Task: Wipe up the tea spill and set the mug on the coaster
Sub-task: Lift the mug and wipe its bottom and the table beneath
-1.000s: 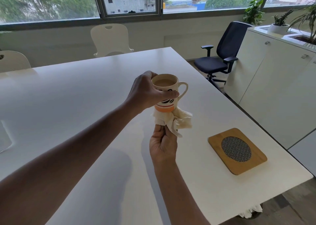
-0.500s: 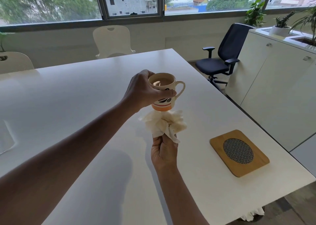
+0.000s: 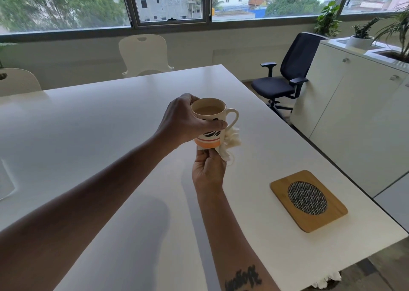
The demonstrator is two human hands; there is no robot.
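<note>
One mug [image 3: 210, 122], one crumpled tissue [image 3: 230, 141] and one coaster [image 3: 308, 200] were in play above a single white counter [image 3: 88, 140]. The left hand [image 3: 183, 120] held the mug in the air over the counter's middle, its grip wrapped round the body with the thumb across the front and the fingers curled behind the far rim. The mug was glazed ceramic, cream, with dark leaf-like marks and an orange band near its base; milky tea lay inside and its loop handle pointed right. The right hand [image 3: 208, 171] came up from below, its grip pinching the tissue against the mug's underside. The tissue was soft, off-white and wrinkled, bunching out just beside the handle; how much of it lay under the base was hidden. The coaster, a rounded square of light wood with a round dark mesh inset, lay flat on the counter well apart to the right, near the edge. The counter was smooth and glossy. Three chairs stood beyond it: two pale moulded ones [image 3: 143, 56], one cut off at the left, and one dark swivel chair [image 3: 285, 76]. A tattoo on the right forearm was cut off by the frame's bottom.
</note>
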